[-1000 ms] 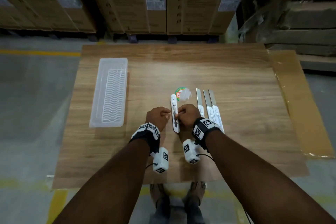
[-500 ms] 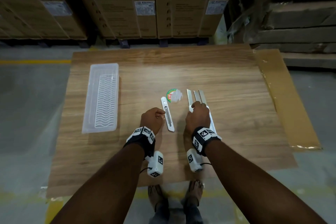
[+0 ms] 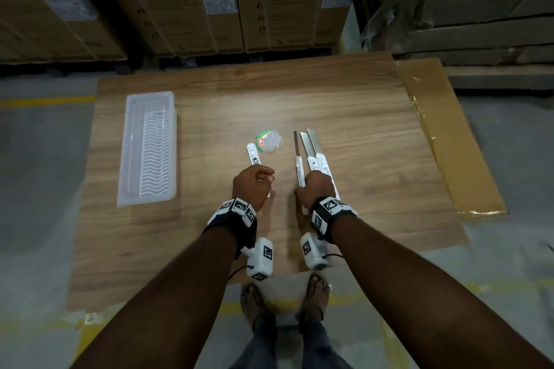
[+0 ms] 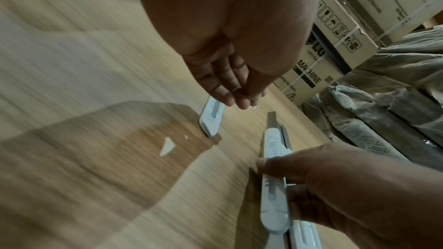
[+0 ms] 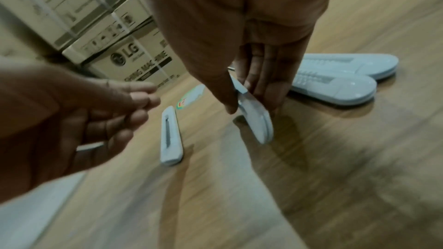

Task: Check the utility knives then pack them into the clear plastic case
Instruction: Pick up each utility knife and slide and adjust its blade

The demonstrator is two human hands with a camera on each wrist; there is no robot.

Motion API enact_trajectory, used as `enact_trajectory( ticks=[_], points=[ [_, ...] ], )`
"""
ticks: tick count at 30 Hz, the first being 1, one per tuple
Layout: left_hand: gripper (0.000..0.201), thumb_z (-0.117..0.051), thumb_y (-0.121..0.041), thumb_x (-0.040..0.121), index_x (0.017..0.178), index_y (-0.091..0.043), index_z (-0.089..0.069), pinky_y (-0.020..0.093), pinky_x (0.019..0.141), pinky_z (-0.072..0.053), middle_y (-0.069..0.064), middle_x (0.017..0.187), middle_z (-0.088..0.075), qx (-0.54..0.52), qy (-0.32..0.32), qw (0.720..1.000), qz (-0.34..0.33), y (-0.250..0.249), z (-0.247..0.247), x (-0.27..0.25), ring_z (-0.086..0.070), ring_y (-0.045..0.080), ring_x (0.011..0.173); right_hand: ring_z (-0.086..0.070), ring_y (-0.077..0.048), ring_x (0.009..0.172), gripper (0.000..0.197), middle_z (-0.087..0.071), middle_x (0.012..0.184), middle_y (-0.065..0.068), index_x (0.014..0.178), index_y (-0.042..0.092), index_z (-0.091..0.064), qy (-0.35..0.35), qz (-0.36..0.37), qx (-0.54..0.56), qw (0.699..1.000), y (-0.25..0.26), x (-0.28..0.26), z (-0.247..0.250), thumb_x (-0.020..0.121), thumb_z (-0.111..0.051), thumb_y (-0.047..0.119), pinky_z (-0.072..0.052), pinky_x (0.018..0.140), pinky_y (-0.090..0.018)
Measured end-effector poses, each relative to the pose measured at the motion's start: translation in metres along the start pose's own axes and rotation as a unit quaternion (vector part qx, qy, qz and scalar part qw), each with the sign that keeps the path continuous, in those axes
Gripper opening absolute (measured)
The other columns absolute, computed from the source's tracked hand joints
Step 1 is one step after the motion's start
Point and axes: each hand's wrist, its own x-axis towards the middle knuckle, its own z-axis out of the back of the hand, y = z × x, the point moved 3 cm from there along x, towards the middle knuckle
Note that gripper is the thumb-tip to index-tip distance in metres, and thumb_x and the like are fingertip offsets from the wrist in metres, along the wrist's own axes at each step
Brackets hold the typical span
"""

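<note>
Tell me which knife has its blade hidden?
The lone utility knife lying left of the sticker; the other three knives beside the right hand show long blades.

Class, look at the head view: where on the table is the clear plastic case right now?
The clear plastic case lies at the far left of the wooden table, lengthwise away from the person, well apart from the left hand and the knives.
</note>
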Motion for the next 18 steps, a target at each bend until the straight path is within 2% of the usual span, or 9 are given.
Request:
enact_trajectory(
  ticks=[2, 4, 6, 8, 11, 14, 18],
  points=[
    [0.015, -0.067, -0.007, 0.082, 0.092, -0.016, -0.074, 0.004, 0.057, -0.045, 0.002, 0.081, -0.072, 0.016, 0.002, 1.0, -0.002, -0.001, 0.005, -0.002, -0.067, 0.014, 0.071, -0.062, -0.032, 0.11, 0.025, -0.068, 0.11, -0.015, 0.098, 0.003, -0.068, 0.005, 0.012, 0.02, 1.0, 0.002, -0.001, 0.004, 0.08, -0.066, 0.021, -0.051, 0.084, -0.031],
    [0.014, -0.068, -0.014, 0.083, 0.095, -0.019, -0.074, 0.011, 0.07, -0.047, -0.002, 0.084, -0.071, 0.067, 0.041, 0.997, -0.008, -0.006, 0.01, -0.002, -0.066, 0.011, 0.078, -0.063, -0.031, 0.105, 0.022, -0.069, 0.105, -0.014, 0.093, 0.005, -0.067, -0.005, 0.026, 0.045, 0.999, 0.006, -0.006, 0.011, 0.081, -0.068, 0.023, -0.049, 0.079, -0.03],
    [0.015, -0.069, -0.019, 0.084, 0.099, -0.019, -0.073, 0.017, 0.076, -0.043, -0.006, 0.086, -0.068, 0.12, 0.08, 0.989, -0.021, -0.018, 0.016, -0.002, -0.062, 0.008, 0.082, -0.063, -0.029, 0.096, 0.019, -0.068, 0.097, -0.012, 0.088, 0.007, -0.065, -0.012, 0.053, 0.079, 0.995, 0.013, -0.011, 0.02, 0.081, -0.069, 0.024, -0.045, 0.072, -0.029],
    [0.016, -0.068, -0.023, 0.086, 0.1, -0.019, -0.073, 0.021, 0.077, -0.046, -0.004, 0.085, -0.069, 0.13, 0.075, 0.988, -0.039, -0.039, 0.026, 0.0, -0.064, 0.013, 0.079, -0.063, -0.027, 0.089, 0.017, -0.068, 0.091, -0.01, 0.087, 0.009, -0.064, -0.007, 0.084, 0.126, 0.988, 0.023, -0.016, 0.031, 0.08, -0.07, 0.023, -0.042, 0.069, -0.026],
    [0.019, -0.064, -0.029, 0.088, 0.101, -0.018, -0.073, 0.034, 0.081, -0.055, 0.002, 0.089, -0.073, 0.108, 0.036, 0.992, -0.056, -0.068, 0.043, 0.003, -0.068, 0.024, 0.084, -0.065, -0.025, 0.086, 0.019, -0.071, 0.089, -0.009, 0.089, 0.008, -0.066, 0.01, 0.132, 0.168, 0.977, 0.041, -0.025, 0.05, 0.08, -0.074, 0.023, -0.047, 0.072, -0.029],
    [0.02, -0.06, -0.032, 0.09, 0.097, -0.017, -0.072, 0.038, 0.079, -0.057, 0.003, 0.09, -0.074, 0.08, 0.008, 0.994, -0.069, -0.099, 0.057, 0.0, -0.069, 0.023, 0.086, -0.065, -0.023, 0.087, 0.02, -0.071, 0.092, -0.007, 0.09, 0.009, -0.066, 0.012, 0.171, 0.184, 0.968, 0.056, -0.035, 0.07, 0.08, -0.076, 0.023, -0.049, 0.077, -0.03],
    [0.017, -0.057, -0.024, 0.095, 0.093, -0.011, -0.068, 0.031, 0.065, -0.058, 0.008, 0.085, -0.071, 0.001, -0.03, 0.997, -0.077, -0.135, 0.069, -0.009, -0.067, 0.018, 0.073, -0.066, -0.022, 0.087, 0.02, -0.071, 0.091, -0.005, 0.092, 0.011, -0.068, 0.024, 0.22, 0.19, 0.956, 0.069, -0.047, 0.097, 0.079, -0.076, 0.025, -0.052, 0.078, -0.032]
  ],
)
